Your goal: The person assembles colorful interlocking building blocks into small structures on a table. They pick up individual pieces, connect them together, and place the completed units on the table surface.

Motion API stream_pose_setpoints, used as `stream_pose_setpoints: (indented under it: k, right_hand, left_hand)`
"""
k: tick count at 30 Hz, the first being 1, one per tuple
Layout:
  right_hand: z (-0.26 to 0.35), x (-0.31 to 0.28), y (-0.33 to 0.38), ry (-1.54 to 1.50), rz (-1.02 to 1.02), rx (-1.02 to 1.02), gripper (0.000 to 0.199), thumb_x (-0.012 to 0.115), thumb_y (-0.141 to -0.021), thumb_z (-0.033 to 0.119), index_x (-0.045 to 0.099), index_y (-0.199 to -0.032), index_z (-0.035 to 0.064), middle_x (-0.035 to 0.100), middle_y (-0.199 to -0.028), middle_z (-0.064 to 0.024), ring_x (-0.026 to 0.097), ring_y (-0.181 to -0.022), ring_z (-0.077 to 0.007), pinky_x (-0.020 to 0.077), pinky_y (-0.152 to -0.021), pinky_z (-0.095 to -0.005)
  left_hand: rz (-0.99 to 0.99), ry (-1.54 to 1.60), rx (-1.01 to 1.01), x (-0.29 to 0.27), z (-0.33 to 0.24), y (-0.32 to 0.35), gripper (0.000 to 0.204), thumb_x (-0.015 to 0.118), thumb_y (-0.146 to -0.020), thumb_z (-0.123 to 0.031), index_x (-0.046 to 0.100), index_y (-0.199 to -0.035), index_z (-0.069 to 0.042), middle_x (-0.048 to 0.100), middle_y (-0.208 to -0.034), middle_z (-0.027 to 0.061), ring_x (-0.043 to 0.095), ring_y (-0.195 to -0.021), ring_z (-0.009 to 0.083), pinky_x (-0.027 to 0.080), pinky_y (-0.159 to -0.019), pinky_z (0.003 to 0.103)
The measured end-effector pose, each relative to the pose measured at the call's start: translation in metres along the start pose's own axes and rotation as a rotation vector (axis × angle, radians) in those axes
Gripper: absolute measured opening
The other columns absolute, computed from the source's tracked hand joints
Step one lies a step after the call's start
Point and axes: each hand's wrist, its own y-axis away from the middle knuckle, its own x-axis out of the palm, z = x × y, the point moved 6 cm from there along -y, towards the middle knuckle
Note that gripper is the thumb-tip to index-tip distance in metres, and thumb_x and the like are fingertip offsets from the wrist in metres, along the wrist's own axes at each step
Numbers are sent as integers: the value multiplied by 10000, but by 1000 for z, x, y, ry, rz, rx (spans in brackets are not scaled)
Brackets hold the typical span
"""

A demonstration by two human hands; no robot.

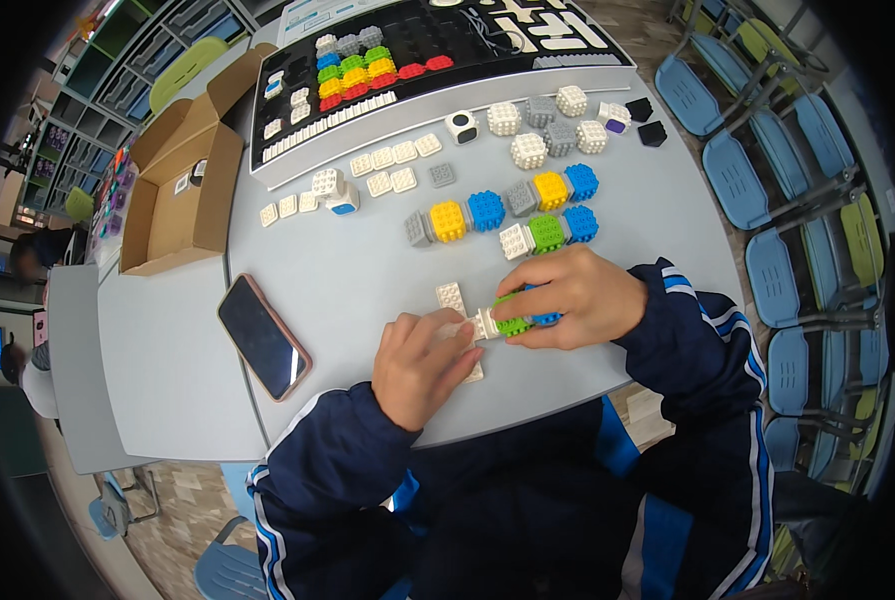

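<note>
Near the table's front edge, my right hand (579, 298) is closed round a short row of studded building blocks, a green block (512, 314) and a blue block (545, 318). My left hand (419, 360) pinches the white piece (482, 324) at the row's left end, and its fingers partly cover the join. White studded plates stick out beyond the left fingers, one plate (451, 296) above and one (474, 373) below. Just beyond the hands lie similar rows: a white-green-blue row (545, 234), a grey-yellow-blue row (448, 221) and another such row (550, 190).
A phone (264, 335) lies left of my hands. At the back stands a parts tray (437, 115) with coloured blocks. Loose white plates (403, 180), several white and grey cubes (529, 151) and an open cardboard box (177, 215) are around. Blue chairs (747, 190) stand at right.
</note>
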Motion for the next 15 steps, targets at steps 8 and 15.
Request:
stream_pose_setpoints:
  k: [8,15]
  right_hand:
    - [-5,0,-1,-55,17,50,300,852,-687,122,733,-959,79,692,-968,-75,702,-803,-250,572,-694,-320]
    - [-8,-1,-3,-84,36,92,304,857,-677,117,743,-955,73,705,-989,-77,706,-812,-247,573,-710,-309]
  left_hand:
    - [17,-27,-10,0,-1,0,315,818,-718,-114,716,-1015,-95,642,-1119,27,538,-837,225,435,-742,342]
    - [22,-52,-17,0,-2,0,321,817,-720,-127,717,-1024,-95,642,-1126,21,534,-838,224,424,-731,343]
